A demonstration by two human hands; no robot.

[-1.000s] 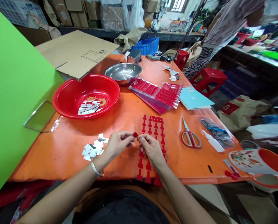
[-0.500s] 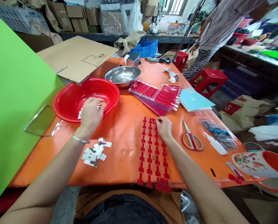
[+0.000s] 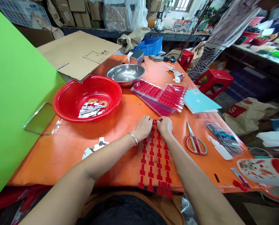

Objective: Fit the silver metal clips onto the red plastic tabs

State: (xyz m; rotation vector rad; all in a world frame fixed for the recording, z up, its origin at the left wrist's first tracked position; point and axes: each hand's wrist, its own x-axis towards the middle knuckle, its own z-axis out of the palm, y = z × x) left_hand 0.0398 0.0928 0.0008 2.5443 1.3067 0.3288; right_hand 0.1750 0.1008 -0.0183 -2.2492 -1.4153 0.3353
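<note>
Rows of red T-shaped stickers (image 3: pixel 151 151) lie along the orange table. At the far end of these rows, my left hand (image 3: pixel 143 127) and my right hand (image 3: pixel 165 126) meet with bent fingers, pinching at a red sticker (image 3: pixel 154 122) between them. Fingertips hide part of that sticker. Left of my forearm is a small pile of flat metal plates (image 3: pixel 99 145), partly covered by the arm. More metal plates (image 3: pixel 91 109) lie in the red basin (image 3: pixel 67 111), beside round orange patterns on its bottom.
Red-handled scissors (image 3: pixel 195 143), a white bottle (image 3: pixel 221 148) and a patterned mug (image 3: pixel 254 168) are on the right. Behind my hands lie red sticker sheets in plastic (image 3: pixel 164 97), a blue notebook (image 3: pixel 199 100) and a steel bowl (image 3: pixel 126 73). A person (image 3: pixel 228 31) stands beyond.
My left hand has left the red basin and moved right to join my right hand at the stickers. The plates in the basin are now uncovered; my forearm now covers part of the table pile.
</note>
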